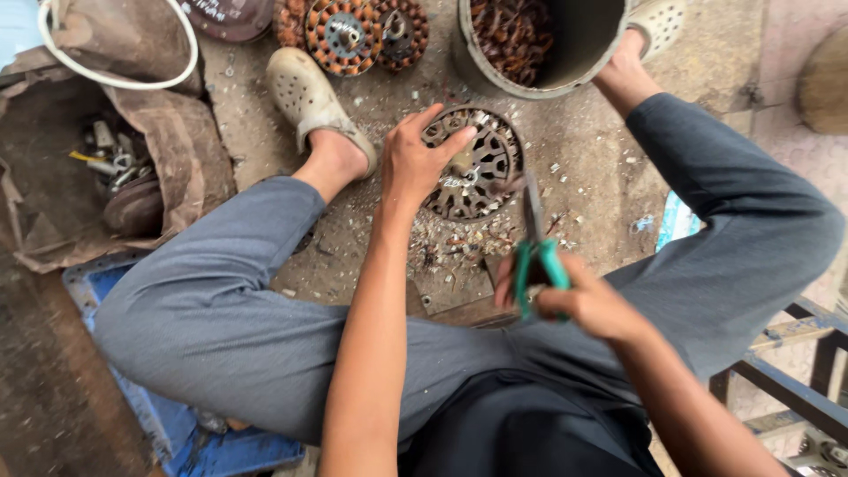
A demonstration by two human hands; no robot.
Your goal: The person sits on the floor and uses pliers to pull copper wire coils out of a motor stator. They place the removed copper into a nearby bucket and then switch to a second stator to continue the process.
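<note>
The left hand (417, 163) is pressing on the round stator (473, 163); the right hand (579, 296) is clenching green-handled pliers (536, 238); the bucket (579, 44) is holding copper wire scraps (512, 31).

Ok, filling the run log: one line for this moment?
left hand: pressing round slotted metal core | right hand: holding green-handled pliers | bucket: beyond

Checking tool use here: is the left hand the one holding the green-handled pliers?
No: the right hand holds the green-handled pliers, while the left hand rests on the round slotted metal core.
</note>
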